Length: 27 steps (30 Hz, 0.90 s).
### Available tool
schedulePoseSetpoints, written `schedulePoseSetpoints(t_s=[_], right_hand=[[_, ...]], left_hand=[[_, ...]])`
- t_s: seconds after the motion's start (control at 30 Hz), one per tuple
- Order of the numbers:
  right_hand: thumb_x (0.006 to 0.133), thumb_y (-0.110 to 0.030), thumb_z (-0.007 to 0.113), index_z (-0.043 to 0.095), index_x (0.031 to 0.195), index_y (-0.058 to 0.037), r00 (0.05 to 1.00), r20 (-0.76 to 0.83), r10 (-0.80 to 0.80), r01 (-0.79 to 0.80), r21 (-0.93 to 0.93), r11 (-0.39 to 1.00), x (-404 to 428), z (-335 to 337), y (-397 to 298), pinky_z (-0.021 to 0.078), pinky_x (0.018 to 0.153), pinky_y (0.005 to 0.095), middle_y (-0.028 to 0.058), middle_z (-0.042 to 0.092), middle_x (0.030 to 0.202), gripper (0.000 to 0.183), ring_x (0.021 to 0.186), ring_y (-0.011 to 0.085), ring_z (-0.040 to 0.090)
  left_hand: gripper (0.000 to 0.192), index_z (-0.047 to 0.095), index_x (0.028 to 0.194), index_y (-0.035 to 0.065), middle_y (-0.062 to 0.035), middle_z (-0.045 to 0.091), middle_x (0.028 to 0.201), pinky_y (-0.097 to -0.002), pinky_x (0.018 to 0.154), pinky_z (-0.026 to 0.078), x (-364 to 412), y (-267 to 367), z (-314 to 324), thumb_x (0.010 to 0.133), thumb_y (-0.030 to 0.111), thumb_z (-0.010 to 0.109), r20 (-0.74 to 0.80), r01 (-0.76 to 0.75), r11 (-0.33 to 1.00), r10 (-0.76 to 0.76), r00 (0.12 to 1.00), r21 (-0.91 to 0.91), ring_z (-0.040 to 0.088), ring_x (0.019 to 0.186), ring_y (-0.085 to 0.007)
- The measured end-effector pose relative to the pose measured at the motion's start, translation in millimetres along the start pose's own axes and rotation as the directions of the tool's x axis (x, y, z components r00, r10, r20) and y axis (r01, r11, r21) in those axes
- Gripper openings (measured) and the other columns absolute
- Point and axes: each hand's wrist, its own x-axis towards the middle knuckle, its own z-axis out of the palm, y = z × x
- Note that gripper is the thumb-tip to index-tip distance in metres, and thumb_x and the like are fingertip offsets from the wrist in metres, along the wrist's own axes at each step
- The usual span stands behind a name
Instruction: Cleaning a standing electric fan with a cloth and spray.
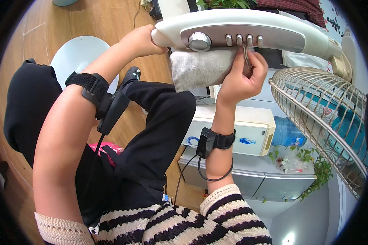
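A white pedestal fan's control housing (168,24) stretches across the top of the view, with a silver dial (199,41) and several silver push buttons (249,40). My left hand (145,41) grips the housing's left end. Pinched between the fingers of my right hand (245,70) is a grey cloth (202,65), a twisted tip of it touching the panel just below the buttons. The rest of the cloth hangs under the panel, left of that hand. At the right, the fan's wire grille (319,119) surrounds teal blades (349,125).
Below the fan stand a white water dispenser (239,130) with a blue bottle (288,131), and a grey cabinet (251,180) with trailing plants (320,174). A round fan base (82,52) rests on the wooden floor (40,18). Black cables run from both wrist straps.
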Motion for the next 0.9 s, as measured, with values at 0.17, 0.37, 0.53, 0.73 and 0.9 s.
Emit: schedulePoseSetpoints(t_s=[0.17,0.37,0.53,0.73,0.9], right_hand=[[0.077,-0.001,0.07,0.063,0.09,-0.0019,0.99,0.081,0.111,-0.106,-0.069,0.992,-20,-14,8,0.0477,0.073,0.0293,0.0066,0.06,0.096,0.014,0.085,0.019,0.058],[0.084,-0.007,0.067,0.062,0.094,0.0019,0.814,0.11,0.57,-0.568,0.351,0.744,-37,-27,-32,0.0443,0.08,0.0252,0.0051,0.06,0.1,0.014,0.09,0.0123,0.055],[0.09,-0.009,0.059,0.059,0.104,-0.0004,0.745,0.3,0.595,-0.618,0.647,0.446,-46,-39,-48,0.0435,0.089,0.0274,0.0074,0.059,0.107,0.016,0.097,0.0142,0.055],[0.091,-0.011,0.059,0.056,0.108,-0.0037,0.747,0.355,0.562,-0.577,0.767,0.281,-47,-37,-63,0.0447,0.093,0.0328,0.009,0.056,0.116,0.019,0.104,0.0168,0.055],[0.09,-0.014,0.061,0.055,0.112,-0.0026,0.738,0.333,0.587,-0.567,0.778,0.272,-43,-28,-71,0.0442,0.093,0.0318,0.0101,0.054,0.12,0.026,0.106,0.017,0.054]], left_hand=[[0.053,0.062,0.097,0.002,-0.0155,0.066,0.088,-0.0372,0.077,0.052,-6,27,-28,0.061,0.038,0.078,0.02,0.062,0.803,-0.091,0.996,0.593,0.065,0.088,-0.0293],[0.039,0.062,0.079,0.0018,-0.0085,0.06,0.066,-0.0355,0.063,0.05,-38,100,-83,0.068,0.036,0.078,-0.067,-0.009,0.834,0.055,0.996,0.552,0.06,0.061,-0.0279],[0.03,0.062,0.087,0.0036,-0.0095,0.061,0.077,-0.0339,0.068,0.048,-78,127,-52,0.074,0.027,0.074,-0.086,-0.553,0.832,0.549,0.832,-0.039,0.059,0.071,-0.0268],[0.028,0.063,0.098,0.0034,-0.0096,0.064,0.092,-0.0314,0.077,0.047,-101,123,-29,0.076,0.019,0.072,-0.178,-0.5,0.858,0.477,0.861,-0.116,0.062,0.082,-0.0253],[0.02,0.065,0.094,0.0022,-0.0079,0.064,0.087,-0.0287,0.07,0.047,-99,123,-23,0.078,0.013,0.07,-0.246,-0.563,0.81,0.518,0.819,-0.166,0.061,0.076,-0.0208]])
